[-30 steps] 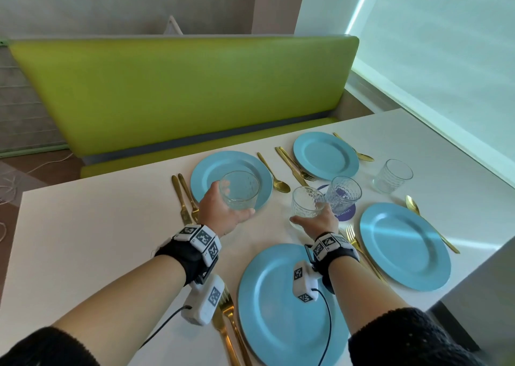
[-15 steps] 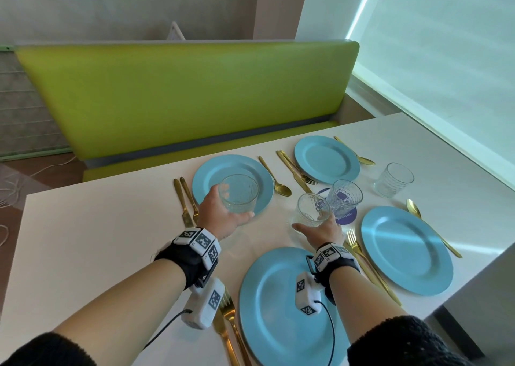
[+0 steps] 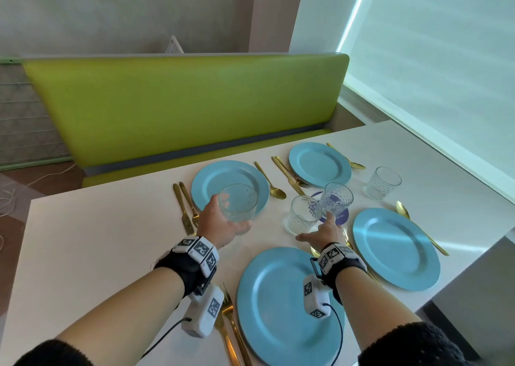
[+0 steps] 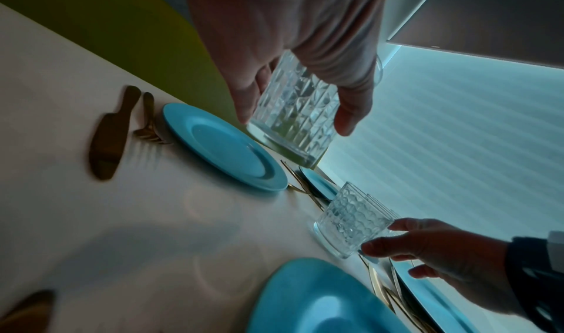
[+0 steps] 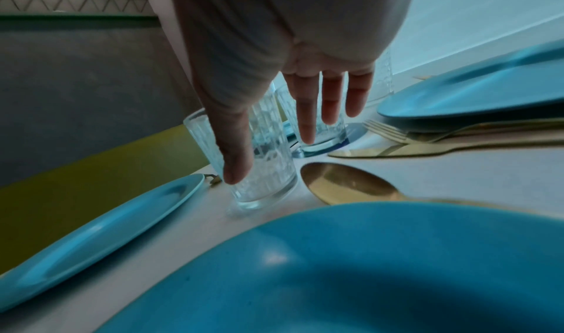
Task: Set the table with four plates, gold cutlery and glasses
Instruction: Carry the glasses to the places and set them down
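The white rectangular table (image 3: 83, 240) fills the scene, a lime-green padded bench (image 3: 181, 106) along its far edge. Four round light-blue plates are down: the nearest blue plate (image 3: 278, 310), the right-hand blue plate (image 3: 395, 248), the far-left blue plate (image 3: 223, 179) and the far-right blue plate (image 3: 320, 165). Gold cutlery flanks them — a gold knife and fork pair (image 3: 185, 207) left of the far-left plate, a gold spoon (image 3: 271, 181) on its right.

Now the hands. The left hand (image 3: 220, 226) grips a clear ribbed drinking glass (image 3: 238, 202), thumb on one side and fingers (image 4: 351, 111) curled round the other; the wrist view shows the base clear of the table, in front of the far-left plate's near edge.

The right hand (image 3: 323, 233) is spread, its fingers (image 5: 305, 111) straight and apart — holding nothing. A second clear patterned glass (image 3: 303, 215) stands on the table just beyond its thumb; contact cannot be told. A third patterned glass (image 3: 335, 198) stands on a dark blue round coaster (image 3: 341, 215) just past the fingertips. A fourth clear glass (image 3: 383, 183) stands apart, between the two right-side plates.
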